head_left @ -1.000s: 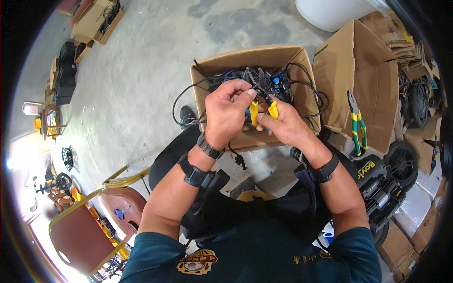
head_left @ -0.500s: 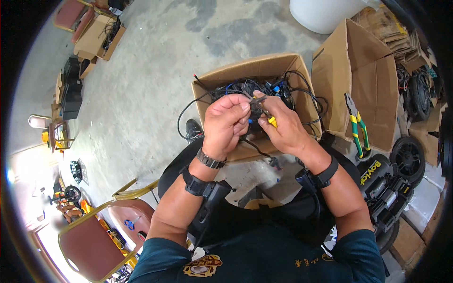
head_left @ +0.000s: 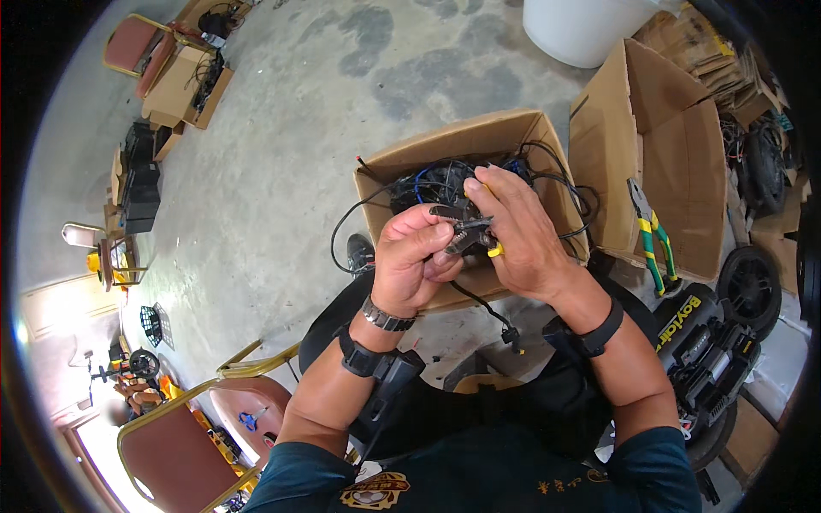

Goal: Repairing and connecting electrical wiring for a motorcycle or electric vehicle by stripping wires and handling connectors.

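Note:
My left hand (head_left: 409, 261) pinches at a thin dark wire, its fingertips against the dark metal jaws of a hand tool (head_left: 462, 235). My right hand (head_left: 526, 239) is closed round that tool, whose yellow handle (head_left: 496, 250) shows below the thumb; the rest of the handles is hidden by the fingers. Both hands are over an open cardboard box (head_left: 453, 128) packed with tangled black and blue cables (head_left: 423, 181). One black cable with a connector (head_left: 511, 338) hangs out over the near side. Looped cables drape over both side rims.
A second open cardboard box (head_left: 676, 179) stands right, with green-and-yellow pliers (head_left: 650, 248) at its near side. Behind are a white tub (head_left: 573, 30) and flattened cardboard (head_left: 701, 60). Black wheeled scooter parts (head_left: 748, 295) lie right. Chairs (head_left: 162, 440) with scissors on one seat are lower left.
My right hand has turned over the tool, covering most of its handles, and the jaws now point left toward my left fingertips. The whole view has shifted somewhat downward in the picture.

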Demonstrator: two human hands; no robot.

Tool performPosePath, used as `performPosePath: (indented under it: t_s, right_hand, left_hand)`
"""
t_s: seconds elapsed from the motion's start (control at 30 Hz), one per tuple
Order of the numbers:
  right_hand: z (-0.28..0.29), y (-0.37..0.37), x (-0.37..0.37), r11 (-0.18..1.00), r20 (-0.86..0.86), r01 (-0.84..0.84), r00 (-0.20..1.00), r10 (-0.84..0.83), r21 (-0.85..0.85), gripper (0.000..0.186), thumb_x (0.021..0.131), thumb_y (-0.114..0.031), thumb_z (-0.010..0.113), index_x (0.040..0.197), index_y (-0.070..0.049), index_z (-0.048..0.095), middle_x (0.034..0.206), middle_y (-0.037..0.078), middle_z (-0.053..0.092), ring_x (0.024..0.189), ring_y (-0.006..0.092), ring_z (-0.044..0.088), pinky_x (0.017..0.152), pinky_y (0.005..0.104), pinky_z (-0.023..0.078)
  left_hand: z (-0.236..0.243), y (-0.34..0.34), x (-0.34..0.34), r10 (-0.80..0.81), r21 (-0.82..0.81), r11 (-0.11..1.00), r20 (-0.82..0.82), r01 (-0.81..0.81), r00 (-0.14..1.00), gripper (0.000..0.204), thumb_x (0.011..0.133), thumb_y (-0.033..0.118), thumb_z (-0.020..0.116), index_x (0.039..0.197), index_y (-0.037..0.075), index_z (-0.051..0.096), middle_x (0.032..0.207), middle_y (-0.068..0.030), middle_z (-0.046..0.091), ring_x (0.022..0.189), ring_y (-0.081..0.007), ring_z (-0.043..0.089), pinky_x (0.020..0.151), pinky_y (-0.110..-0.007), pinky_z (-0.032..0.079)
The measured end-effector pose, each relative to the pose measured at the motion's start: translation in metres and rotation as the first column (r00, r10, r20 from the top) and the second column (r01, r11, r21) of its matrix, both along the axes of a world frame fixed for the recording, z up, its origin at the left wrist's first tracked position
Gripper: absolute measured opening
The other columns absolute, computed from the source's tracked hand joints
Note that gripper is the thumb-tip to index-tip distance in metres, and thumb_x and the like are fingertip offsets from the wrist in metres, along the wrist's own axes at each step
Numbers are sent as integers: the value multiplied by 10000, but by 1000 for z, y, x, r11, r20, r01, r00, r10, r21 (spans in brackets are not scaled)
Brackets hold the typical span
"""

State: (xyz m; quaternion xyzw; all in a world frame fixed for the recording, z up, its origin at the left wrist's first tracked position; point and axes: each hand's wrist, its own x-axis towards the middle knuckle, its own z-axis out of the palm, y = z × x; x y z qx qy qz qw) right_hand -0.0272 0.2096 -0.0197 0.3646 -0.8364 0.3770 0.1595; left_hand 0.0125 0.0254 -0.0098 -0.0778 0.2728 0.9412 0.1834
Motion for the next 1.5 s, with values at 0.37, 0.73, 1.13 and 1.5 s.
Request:
performPosePath:
  t_s: [0.37, 0.73, 1.13, 1.5]
  right_hand:
    - [-2, 6, 0, 999, 44, -12, 999, 9, 50, 549, 782, 8, 535, 1320, -77, 467, 998, 176, 481, 877, 361, 504, 800, 438, 436]
    - [-8, 3, 12, 1000, 268, -2, 963, -5, 27, 462, 730, 14, 558, 1177, -102, 535, 795, 133, 489, 762, 358, 539, 652, 444, 439]
    - [4, 10, 13, 998, 302, -71, 951, 68, -1, 428, 731, 24, 565, 1135, -117, 572, 785, 119, 524, 744, 348, 564, 645, 434, 460]
    - [29, 47, 67, 979, 290, -202, 940, 182, 39, 472, 678, 25, 598, 1126, -123, 605, 720, 96, 513, 678, 311, 566, 606, 407, 460]
  left_hand:
    - [-3, 0, -3, -8, -16, 1000, 4, 8, 1000, 60, 895, 42, 575, 924, -7, 592, 596, -20, 481, 471, -68, 384, 412, -208, 279]
    - [-14, -7, -2, -38, -92, 995, -31, 35, 999, 68, 887, 50, 577, 933, 5, 598, 612, -31, 489, 449, -59, 359, 407, -194, 270]
    - [-3, -14, 5, -62, -275, 961, -102, 31, 993, 95, 857, 9, 618, 951, 3, 630, 664, -28, 562, 481, -43, 396, 428, -191, 296]
    - [6, -21, 69, -302, -664, 742, -203, 95, 932, 107, 855, 14, 662, 961, -2, 663, 796, 13, 638, 677, -39, 547, 604, -194, 445]
